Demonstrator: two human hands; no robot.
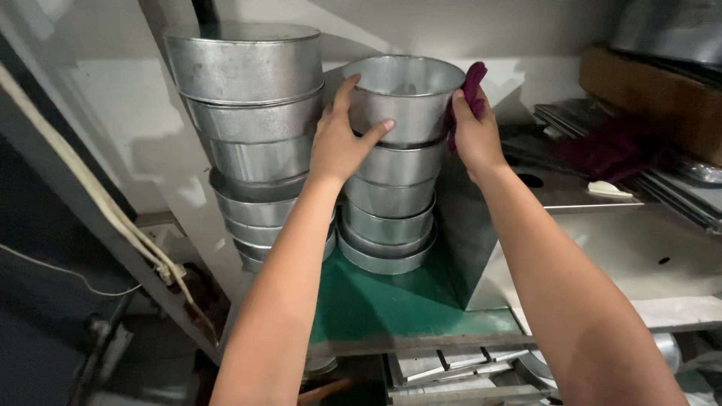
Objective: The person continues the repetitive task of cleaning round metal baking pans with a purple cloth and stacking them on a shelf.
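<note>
Both forearms reach up from the bottom of the view toward a stack of round metal pans standing on a green counter (391, 312), near its back edge by the wall. At the top of that stack sits the top pan (406, 94), a shiny galvanised tin with slightly flared walls and a rolled rim, nested into the pans below (387, 218). On its left wall the left hand (340, 139) lies spread, thumb up toward the rim and forefinger stretched across the front, pressing rather than closing round anything. Against the right wall presses the right hand (474, 131), with a dark red cloth (470, 86) bunched between palm and metal, so the pan is squeezed between two opposed hands. Thin sheet metal like this looks light and stiff, though the walls may flex a little under a hard squeeze; the smooth surface seems slippery, and the cloth likely adds grip. Nested pans can bind, so holding just under the rim on opposite sides looks the surest hold. Just to the left stands a taller stack of larger pans (252, 135), close enough to be knocked. Flat metal sheets (662, 180) lie at the right.
</note>
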